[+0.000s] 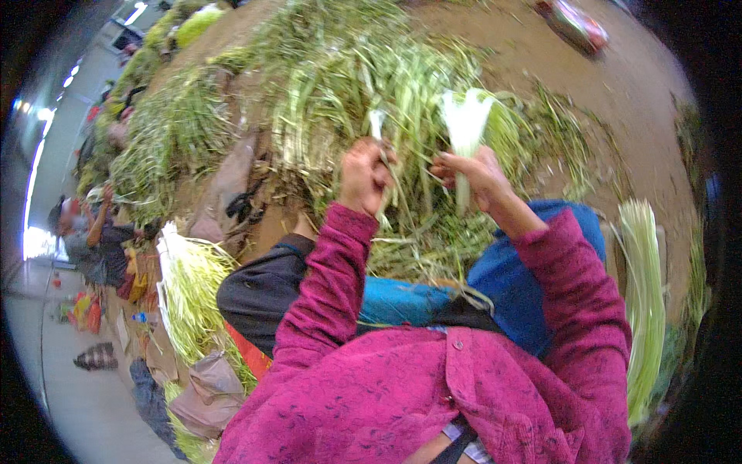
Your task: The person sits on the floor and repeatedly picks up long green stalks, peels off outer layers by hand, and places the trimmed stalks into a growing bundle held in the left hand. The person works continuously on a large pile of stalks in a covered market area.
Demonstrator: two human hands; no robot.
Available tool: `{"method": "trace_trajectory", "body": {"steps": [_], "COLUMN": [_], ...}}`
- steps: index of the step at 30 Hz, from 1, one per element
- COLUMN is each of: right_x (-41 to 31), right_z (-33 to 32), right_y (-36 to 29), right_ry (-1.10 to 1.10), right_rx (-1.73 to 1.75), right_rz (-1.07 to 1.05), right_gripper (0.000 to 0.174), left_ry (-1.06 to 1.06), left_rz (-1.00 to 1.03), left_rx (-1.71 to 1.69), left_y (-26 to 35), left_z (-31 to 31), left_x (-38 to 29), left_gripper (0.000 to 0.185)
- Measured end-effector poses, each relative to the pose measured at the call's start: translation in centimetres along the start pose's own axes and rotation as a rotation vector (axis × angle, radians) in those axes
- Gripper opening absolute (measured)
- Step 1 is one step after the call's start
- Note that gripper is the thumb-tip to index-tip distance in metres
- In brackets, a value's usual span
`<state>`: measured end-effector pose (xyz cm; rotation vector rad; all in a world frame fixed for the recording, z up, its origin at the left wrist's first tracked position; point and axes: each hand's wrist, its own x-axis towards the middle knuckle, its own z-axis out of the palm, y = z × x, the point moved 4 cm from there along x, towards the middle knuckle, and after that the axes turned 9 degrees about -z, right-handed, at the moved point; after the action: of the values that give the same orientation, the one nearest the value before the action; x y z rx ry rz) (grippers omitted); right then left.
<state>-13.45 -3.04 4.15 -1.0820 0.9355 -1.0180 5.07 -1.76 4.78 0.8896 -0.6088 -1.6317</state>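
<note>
My left hand point(360, 177) is closed around a thin stalk point(377, 124), its white end sticking up past the fingers and a green leaf trailing below. To its right, my right hand point(484, 177) grips a bundle of pale stalks point(467, 119), which look like chives or a similar leafy vegetable. The white ends of the bundle fan out above the thumb. Just beyond both hands lies a heap of long green stalks point(400, 87), blurred in places. Loose leaves point(423, 243) cover the ground between my hands and my lap.
A bundle of pale green stalks point(643, 307) lies at my right. Pale-ended bundles point(188, 290) rest at my left beside a brown cloth point(208, 394). Another heap point(174, 127) stands farther left, near a seated person point(110, 243). A colourful package point(574, 26) lies on the floor.
</note>
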Motion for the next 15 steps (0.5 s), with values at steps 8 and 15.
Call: {"method": "trace_trajectory", "body": {"steps": [8,15], "right_x": [-1.3,-1.6], "right_z": [2.7,3.2], "right_y": [2.1,1.5], "right_ry": [-0.213,-0.196], "right_rx": [0.039,0.296], "right_rz": [0.135,0.039], "right_gripper": [0.019,0.015], "left_ry": [0.131,0.081], "left_rz": [-0.234,-0.133], "left_rx": [0.057,0.141], "left_y": [-0.7,-0.6], "left_z": [1.6,1.9], "left_x": [3.6,4.0], "left_gripper": [0.009,0.019]}}
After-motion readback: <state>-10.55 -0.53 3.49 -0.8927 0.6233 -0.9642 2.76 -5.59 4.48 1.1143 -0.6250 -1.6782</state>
